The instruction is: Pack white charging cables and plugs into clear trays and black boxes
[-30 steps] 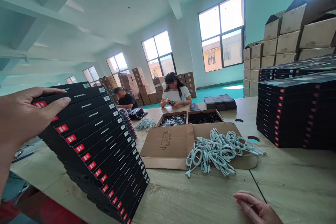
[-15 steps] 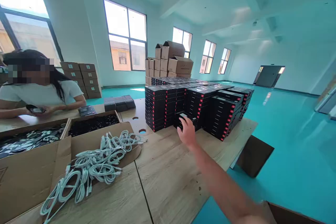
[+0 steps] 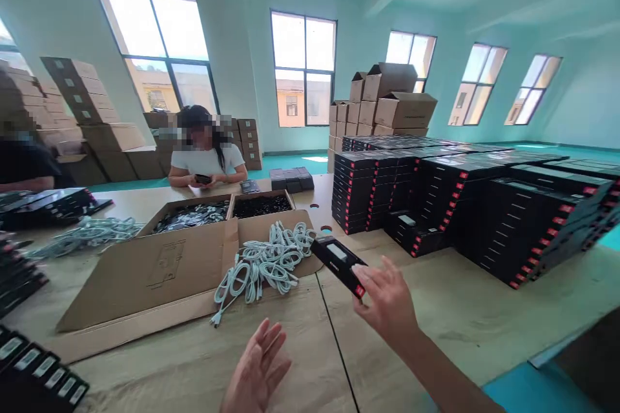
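Observation:
My right hand (image 3: 387, 300) holds a slim black box (image 3: 339, 259) with a red tab by its near end, above the wooden table (image 3: 450, 310). My left hand (image 3: 259, 368) hovers low over the table near its front edge, fingers stretched out and holding nothing. A pile of coiled pale blue cables (image 3: 264, 261) lies on a flattened cardboard flap (image 3: 159, 271) just beyond my left hand. Large stacks of black boxes (image 3: 465, 206) stand at the right of the table, with a short stack (image 3: 414, 235) in front of them.
An open carton (image 3: 223, 210) holds dark and pale cables. More black boxes (image 3: 33, 368) lie at the left edge. Two people (image 3: 206, 155) sit at the far side. Brown cartons (image 3: 387, 103) are piled behind. The table ends at the right over a teal floor (image 3: 557, 368).
My right hand has drawn back from the black stacks with one box in it. My left hand has come into view, open. The view has swung left.

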`<act>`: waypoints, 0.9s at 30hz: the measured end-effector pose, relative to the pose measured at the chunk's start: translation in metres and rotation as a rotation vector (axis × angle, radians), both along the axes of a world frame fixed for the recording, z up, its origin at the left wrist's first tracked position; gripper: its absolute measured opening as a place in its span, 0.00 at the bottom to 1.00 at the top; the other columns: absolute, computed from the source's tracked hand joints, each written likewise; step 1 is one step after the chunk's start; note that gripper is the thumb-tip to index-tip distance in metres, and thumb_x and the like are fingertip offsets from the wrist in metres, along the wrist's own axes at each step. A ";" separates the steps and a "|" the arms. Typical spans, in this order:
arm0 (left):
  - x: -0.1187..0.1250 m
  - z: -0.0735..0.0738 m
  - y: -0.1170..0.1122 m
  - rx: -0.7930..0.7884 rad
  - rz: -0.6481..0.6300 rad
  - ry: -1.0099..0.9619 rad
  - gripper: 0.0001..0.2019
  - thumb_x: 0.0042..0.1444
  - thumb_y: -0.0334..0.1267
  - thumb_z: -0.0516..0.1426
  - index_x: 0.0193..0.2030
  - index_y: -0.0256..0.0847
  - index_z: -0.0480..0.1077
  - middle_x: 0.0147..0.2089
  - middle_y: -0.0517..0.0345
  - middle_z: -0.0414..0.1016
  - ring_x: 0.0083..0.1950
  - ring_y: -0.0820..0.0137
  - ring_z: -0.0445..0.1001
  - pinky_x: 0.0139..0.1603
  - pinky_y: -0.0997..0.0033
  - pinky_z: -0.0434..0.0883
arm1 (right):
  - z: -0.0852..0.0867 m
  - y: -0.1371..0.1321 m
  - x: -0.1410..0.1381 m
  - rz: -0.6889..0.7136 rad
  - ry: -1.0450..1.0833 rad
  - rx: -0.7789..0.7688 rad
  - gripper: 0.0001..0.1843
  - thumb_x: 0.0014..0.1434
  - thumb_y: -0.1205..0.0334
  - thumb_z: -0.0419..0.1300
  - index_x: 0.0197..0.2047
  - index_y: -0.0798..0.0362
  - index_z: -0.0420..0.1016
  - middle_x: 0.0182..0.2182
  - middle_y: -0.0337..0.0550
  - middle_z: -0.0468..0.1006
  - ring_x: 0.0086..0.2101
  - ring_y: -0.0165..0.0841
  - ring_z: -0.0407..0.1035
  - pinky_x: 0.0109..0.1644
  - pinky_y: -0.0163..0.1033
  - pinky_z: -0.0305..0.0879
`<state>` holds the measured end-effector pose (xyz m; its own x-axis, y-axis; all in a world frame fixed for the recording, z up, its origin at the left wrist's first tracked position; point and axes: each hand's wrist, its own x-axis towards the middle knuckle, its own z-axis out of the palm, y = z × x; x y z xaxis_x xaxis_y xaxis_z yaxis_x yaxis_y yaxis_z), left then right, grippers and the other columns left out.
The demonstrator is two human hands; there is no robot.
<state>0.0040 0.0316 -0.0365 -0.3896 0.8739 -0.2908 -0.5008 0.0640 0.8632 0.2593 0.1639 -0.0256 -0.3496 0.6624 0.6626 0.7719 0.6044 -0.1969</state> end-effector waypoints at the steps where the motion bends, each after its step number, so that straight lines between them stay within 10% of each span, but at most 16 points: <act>1: 0.003 0.005 0.004 -0.003 0.008 -0.129 0.29 0.42 0.62 0.68 0.49 0.50 0.78 0.58 0.49 0.81 0.64 0.46 0.74 0.49 0.48 0.79 | -0.016 -0.025 -0.024 0.143 0.035 0.017 0.27 0.63 0.65 0.59 0.65 0.45 0.72 0.56 0.46 0.81 0.55 0.45 0.75 0.75 0.62 0.39; 6: -0.007 0.018 0.004 -0.074 0.134 -0.203 0.19 0.44 0.51 0.68 0.36 0.40 0.75 0.33 0.50 0.82 0.41 0.52 0.83 0.41 0.56 0.79 | -0.059 -0.104 -0.091 0.652 0.292 -0.252 0.35 0.57 0.50 0.71 0.67 0.33 0.69 0.66 0.46 0.72 0.63 0.55 0.68 0.71 0.67 0.52; 9: -0.020 0.022 -0.012 -0.100 0.131 -0.150 0.21 0.37 0.48 0.71 0.36 0.40 0.75 0.29 0.54 0.80 0.33 0.54 0.82 0.35 0.57 0.78 | -0.043 -0.109 -0.100 0.654 0.604 -0.762 0.48 0.53 0.40 0.71 0.73 0.42 0.61 0.73 0.52 0.58 0.70 0.57 0.55 0.70 0.63 0.58; 12: -0.029 0.029 -0.014 -0.084 0.088 -0.055 0.27 0.33 0.49 0.73 0.40 0.40 0.75 0.31 0.54 0.81 0.34 0.54 0.82 0.37 0.57 0.78 | -0.020 -0.107 -0.111 0.795 0.825 -1.179 0.39 0.58 0.45 0.66 0.69 0.50 0.67 0.65 0.54 0.72 0.62 0.52 0.69 0.63 0.54 0.68; 19: -0.023 0.036 0.007 0.074 0.210 0.468 0.43 0.37 0.54 0.72 0.60 0.44 0.64 0.54 0.46 0.79 0.57 0.52 0.77 0.55 0.57 0.74 | -0.025 -0.115 -0.141 0.523 0.631 -0.804 0.38 0.49 0.66 0.63 0.65 0.48 0.69 0.51 0.51 0.82 0.49 0.50 0.76 0.54 0.51 0.71; 27: -0.033 0.027 -0.011 0.268 0.169 1.436 0.38 0.40 0.41 0.68 0.61 0.45 0.64 0.55 0.44 0.77 0.55 0.46 0.77 0.55 0.47 0.73 | 0.016 -0.094 -0.118 0.743 0.900 -1.165 0.34 0.55 0.64 0.59 0.66 0.49 0.69 0.51 0.48 0.81 0.50 0.42 0.75 0.52 0.46 0.70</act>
